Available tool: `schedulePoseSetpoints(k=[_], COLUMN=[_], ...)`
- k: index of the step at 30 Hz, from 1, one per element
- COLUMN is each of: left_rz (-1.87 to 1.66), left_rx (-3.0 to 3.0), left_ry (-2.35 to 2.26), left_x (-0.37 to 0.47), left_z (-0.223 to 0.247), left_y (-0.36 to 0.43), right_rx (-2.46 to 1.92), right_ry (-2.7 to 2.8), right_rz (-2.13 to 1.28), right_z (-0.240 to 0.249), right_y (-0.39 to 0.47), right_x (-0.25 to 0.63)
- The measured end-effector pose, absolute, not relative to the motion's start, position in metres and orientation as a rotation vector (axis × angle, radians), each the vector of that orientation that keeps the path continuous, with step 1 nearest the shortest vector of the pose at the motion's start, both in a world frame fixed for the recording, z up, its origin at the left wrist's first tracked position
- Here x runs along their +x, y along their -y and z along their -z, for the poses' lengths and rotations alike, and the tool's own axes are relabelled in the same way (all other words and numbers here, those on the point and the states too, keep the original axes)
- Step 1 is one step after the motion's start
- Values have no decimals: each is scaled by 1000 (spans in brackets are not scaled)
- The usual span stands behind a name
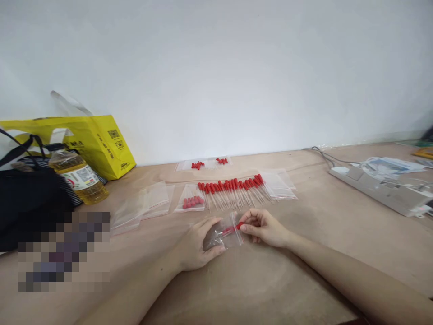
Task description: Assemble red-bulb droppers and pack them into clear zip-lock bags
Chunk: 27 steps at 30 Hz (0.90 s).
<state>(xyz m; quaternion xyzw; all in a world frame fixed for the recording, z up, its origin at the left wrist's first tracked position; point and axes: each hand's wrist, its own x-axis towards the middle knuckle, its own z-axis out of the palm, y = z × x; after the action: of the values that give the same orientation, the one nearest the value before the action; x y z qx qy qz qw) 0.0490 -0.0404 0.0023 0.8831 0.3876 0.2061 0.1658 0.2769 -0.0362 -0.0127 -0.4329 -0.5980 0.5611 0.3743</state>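
A clear zip bag [233,241] lies between my two hands with red pieces inside. My left hand [201,243], thumb and fingers apart, holds the bag's left side. At the bag's mouth my right hand [260,228] pinches a red piece [240,225], partly in the opening. Beyond the hands lies a row of thin sticks with red tips [232,185]. Left of the row is a bag with several red pieces [192,202]. Farther back, small red pieces [198,165] rest on flat clear bags.
Flat clear bags [144,205] lie at left, more bags [279,184] right of the row. A yellow bag [98,144], oil bottle [79,176] and black bag [30,198] stand far left. A power strip [375,189] with cables sits at right, before the wall.
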Motion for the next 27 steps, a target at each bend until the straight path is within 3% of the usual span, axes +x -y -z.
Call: schedulePoseSetpoints(k=[7,13,16,27], left_rz=[-620,-595,-579,-560], left_rx=[2516,2517,2519,2502], left_ry=[-1125,-1085,-1074,-1067], left_x=[50,49,49,45], left_z=[-3,-3,-3,0], left_y=[42,40,39,39], right_rx=[-1037,-1289,-1492,-1814], right_ry=[1936,1787,1778,1704], right_rz=[-1052,-944,-634,-629], right_z=[11,11,2,-9], right_y=[40,10,-31,-118], right_x=[268,274,286,266])
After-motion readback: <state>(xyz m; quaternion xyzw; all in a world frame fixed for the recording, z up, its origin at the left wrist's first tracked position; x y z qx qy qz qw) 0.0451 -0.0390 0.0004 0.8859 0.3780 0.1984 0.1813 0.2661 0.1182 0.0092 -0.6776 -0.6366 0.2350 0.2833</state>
